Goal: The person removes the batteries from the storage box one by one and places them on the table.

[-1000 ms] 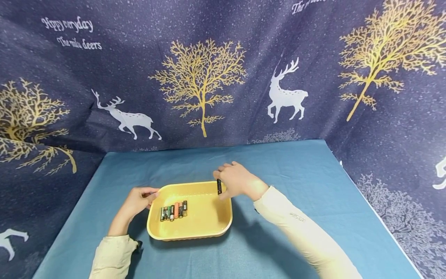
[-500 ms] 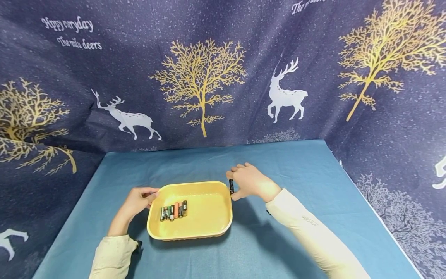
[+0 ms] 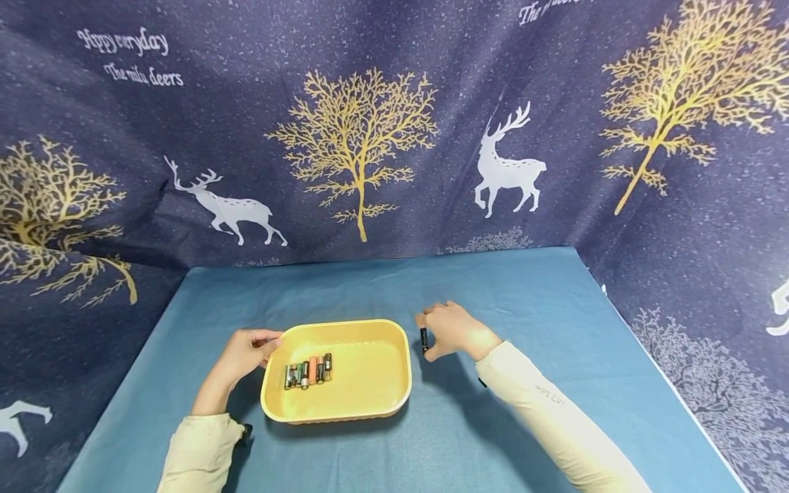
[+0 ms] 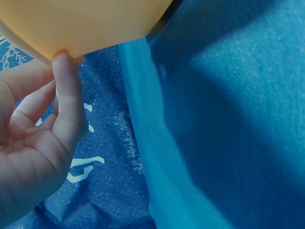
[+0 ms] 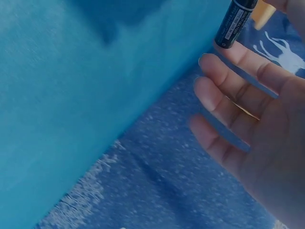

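Note:
A yellow tray (image 3: 370, 400) lies on the blue tablecloth (image 3: 524, 301), with several batteries (image 3: 307, 371) in a row at its left side. My left hand (image 3: 246, 352) holds the tray's left rim (image 4: 71, 43), thumb on the edge. My right hand (image 3: 453, 329) is just right of the tray, low over the cloth, and pinches a black battery (image 3: 424, 339) upright between thumb and forefinger. In the right wrist view the black battery (image 5: 234, 23) shows at the top, with the other fingers (image 5: 228, 95) spread loosely below it.
Dark blue cloth with gold trees and white deer (image 3: 508, 168) hangs as a wall behind and on both sides of the table. The table's right edge (image 3: 647, 349) meets this cloth.
My right hand has carried the black battery from over the tray's far right corner out to the right and down toward the cloth. The left hand and tray have stayed put.

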A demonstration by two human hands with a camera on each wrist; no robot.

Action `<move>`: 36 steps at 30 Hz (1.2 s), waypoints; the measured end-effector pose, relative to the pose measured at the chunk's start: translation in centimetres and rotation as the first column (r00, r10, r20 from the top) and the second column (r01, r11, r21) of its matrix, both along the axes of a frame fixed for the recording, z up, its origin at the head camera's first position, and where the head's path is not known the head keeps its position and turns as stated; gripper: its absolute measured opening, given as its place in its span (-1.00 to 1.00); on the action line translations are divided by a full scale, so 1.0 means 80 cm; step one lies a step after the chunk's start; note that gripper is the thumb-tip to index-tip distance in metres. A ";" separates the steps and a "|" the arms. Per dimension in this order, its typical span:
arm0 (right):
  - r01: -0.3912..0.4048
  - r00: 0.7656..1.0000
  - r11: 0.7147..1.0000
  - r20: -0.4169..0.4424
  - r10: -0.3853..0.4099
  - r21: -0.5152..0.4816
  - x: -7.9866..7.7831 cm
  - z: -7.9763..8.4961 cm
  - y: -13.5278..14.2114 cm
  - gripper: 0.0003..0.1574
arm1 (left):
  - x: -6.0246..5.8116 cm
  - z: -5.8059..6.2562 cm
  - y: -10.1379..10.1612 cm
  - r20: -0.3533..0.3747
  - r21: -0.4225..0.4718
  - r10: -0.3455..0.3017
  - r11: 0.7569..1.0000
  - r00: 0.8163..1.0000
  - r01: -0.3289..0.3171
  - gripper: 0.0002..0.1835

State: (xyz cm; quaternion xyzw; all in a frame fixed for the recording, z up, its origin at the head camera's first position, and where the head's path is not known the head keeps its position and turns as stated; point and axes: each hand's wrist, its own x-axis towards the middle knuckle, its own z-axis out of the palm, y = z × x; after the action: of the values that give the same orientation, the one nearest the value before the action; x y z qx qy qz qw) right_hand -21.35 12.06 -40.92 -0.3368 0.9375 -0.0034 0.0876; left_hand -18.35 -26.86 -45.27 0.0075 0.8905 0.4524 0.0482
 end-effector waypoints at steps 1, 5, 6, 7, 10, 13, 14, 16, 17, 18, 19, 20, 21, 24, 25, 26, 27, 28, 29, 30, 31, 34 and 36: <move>0.008 1.000 1.000 0.004 -0.008 0.006 -0.001 -0.004 0.000 -0.32 | 0.000 0.000 0.000 -0.001 0.000 -0.001 1.000 1.000 0.001 -0.70; 0.030 0.999 0.999 0.020 -0.030 0.017 -0.003 -0.019 0.000 -0.33 | 0.000 0.001 0.000 -0.008 0.005 -0.005 1.000 1.000 0.005 -0.71; 0.034 0.999 0.999 0.026 -0.035 0.023 -0.003 -0.021 0.000 -0.33 | -0.001 0.001 0.000 -0.008 0.008 -0.005 1.000 1.000 0.005 -0.71; 0.038 0.999 0.999 0.032 -0.039 0.027 -0.004 -0.024 0.000 -0.33 | -0.001 0.000 0.000 -0.010 0.009 -0.006 1.000 1.000 0.006 -0.71; 0.035 0.998 0.999 0.050 -0.037 0.036 -0.006 -0.032 0.002 -0.32 | -0.001 0.001 0.000 -0.011 0.010 -0.004 1.000 1.000 0.004 -0.71; 0.030 0.998 0.998 0.055 -0.033 0.049 -0.007 -0.039 0.003 -0.32 | -0.001 0.001 0.000 -0.004 0.015 -0.005 1.000 1.000 0.005 -0.71; 0.029 0.998 0.998 0.051 -0.031 0.050 -0.007 -0.042 0.004 -0.32 | -0.001 0.001 0.000 -0.002 0.018 -0.004 1.000 1.000 0.004 -0.71; 0.027 0.999 0.998 0.040 -0.029 0.049 -0.007 -0.045 0.004 -0.33 | 0.000 0.001 0.001 0.000 0.020 -0.002 1.000 1.000 0.002 -0.71; 0.026 0.999 0.998 0.036 -0.028 0.052 -0.007 -0.047 0.004 -0.34 | 0.000 0.001 0.001 0.001 0.022 0.000 1.000 1.000 0.000 -0.71; 0.025 0.999 0.998 0.033 -0.027 0.051 -0.007 -0.048 0.004 -0.34 | 0.000 0.001 0.001 0.002 0.024 0.001 1.000 1.000 -0.002 -0.71; 0.025 0.999 0.999 0.030 -0.026 0.046 -0.007 -0.049 0.004 -0.36 | 0.000 0.001 0.001 0.003 0.025 0.002 1.000 1.000 -0.002 -0.71; 0.025 0.999 0.999 0.029 -0.026 0.042 -0.007 -0.049 0.004 -0.37 | 0.001 0.001 0.001 0.005 0.026 0.003 1.000 1.000 -0.003 -0.70; 0.024 0.999 0.999 0.030 -0.025 0.040 -0.007 -0.049 0.004 -0.38 | 0.001 0.001 0.001 0.006 0.026 0.003 1.000 1.000 -0.003 -0.70; 0.019 0.999 0.999 0.030 -0.020 0.033 -0.006 -0.050 0.004 -0.41 | 0.001 0.000 0.001 0.010 0.029 0.004 1.000 1.000 -0.004 -0.70; 0.018 0.999 0.999 0.029 -0.019 0.029 -0.006 -0.051 0.004 -0.42 | 0.000 0.000 0.000 0.010 0.027 0.001 1.000 1.000 -0.002 -0.70; 0.017 0.999 0.999 0.030 -0.018 0.027 -0.006 -0.051 0.004 -0.41 | 0.000 0.000 0.000 0.008 0.025 -0.002 1.000 1.000 0.001 -0.70; 0.016 0.999 0.999 0.028 -0.017 0.028 -0.006 -0.051 0.004 -0.40 | 0.000 0.000 0.000 0.006 0.023 -0.004 1.000 1.000 0.004 -0.69; 0.016 1.000 0.999 0.026 -0.017 0.028 -0.005 -0.052 0.004 -0.39 | -0.001 0.000 -0.001 0.007 0.023 -0.004 1.000 1.000 0.004 -0.70; 0.017 1.000 0.999 0.023 -0.018 0.027 -0.006 -0.052 0.004 -0.39 | -0.001 0.000 -0.001 0.008 0.022 -0.003 1.000 1.000 0.002 -0.70; 0.017 1.000 1.000 0.021 -0.018 0.026 -0.006 -0.053 0.004 -0.38 | -0.001 -0.001 -0.001 0.007 0.021 -0.005 1.000 1.000 0.005 -0.70; 0.018 1.000 1.000 0.020 -0.018 0.025 -0.006 -0.053 0.004 -0.38 | -0.001 -0.001 -0.002 0.006 0.019 -0.008 1.000 1.000 0.008 -0.69; 0.019 1.000 1.000 0.022 -0.020 0.022 -0.006 -0.054 0.003 -0.39 | -0.001 -0.001 -0.002 0.004 0.020 -0.003 1.000 1.000 0.002 -0.70; 0.024 0.999 0.999 0.031 -0.025 0.029 -0.006 -0.054 0.003 -0.39 | -0.001 -0.001 -0.002 -0.002 0.020 -0.004 1.000 1.000 0.004 -0.70</move>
State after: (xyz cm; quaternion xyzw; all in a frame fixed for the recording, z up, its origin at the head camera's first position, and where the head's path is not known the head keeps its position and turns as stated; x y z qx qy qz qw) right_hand -21.82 12.29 -45.23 -0.3238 0.9400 0.0033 0.1072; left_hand -18.42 -26.99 -45.36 0.0104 0.8860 0.4611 0.0482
